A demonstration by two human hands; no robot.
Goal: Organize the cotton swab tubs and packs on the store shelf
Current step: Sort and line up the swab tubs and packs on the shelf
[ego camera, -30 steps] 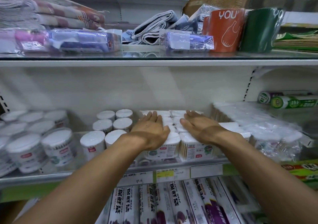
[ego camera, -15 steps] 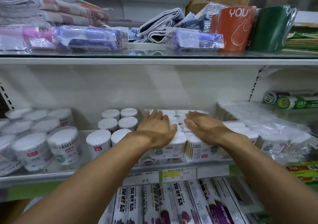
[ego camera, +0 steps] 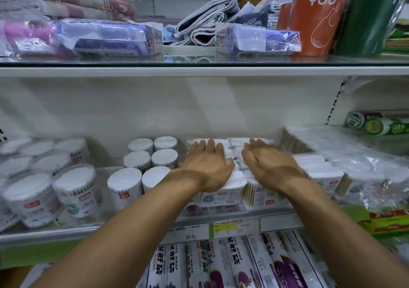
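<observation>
Rectangular cotton swab packs (ego camera: 234, 190) lie in rows at the middle of the glass shelf (ego camera: 88, 223). My left hand (ego camera: 207, 166) rests flat, palm down, on the left row. My right hand (ego camera: 269, 166) lies flat on the right row, fingers together and pointing toward the back wall. Neither hand grips a pack. Slim round swab tubs (ego camera: 141, 161) stand in two columns just left of my left hand. Wider clear tubs (ego camera: 75, 190) crowd the far left. Bagged swab packs (ego camera: 358, 166) are piled to the right.
The upper shelf (ego camera: 199, 70) carries wrapped towels, folded cloths, and orange (ego camera: 314, 22) and green rolls. Green-labelled rolls (ego camera: 380, 125) lie at the back right. Price tags (ego camera: 225, 226) line the shelf edge. Plastic wrap boxes (ego camera: 221, 263) fill the shelf below.
Both hands have slid a little closer together and slightly toward me on the packs. The view has shifted slightly left and down.
</observation>
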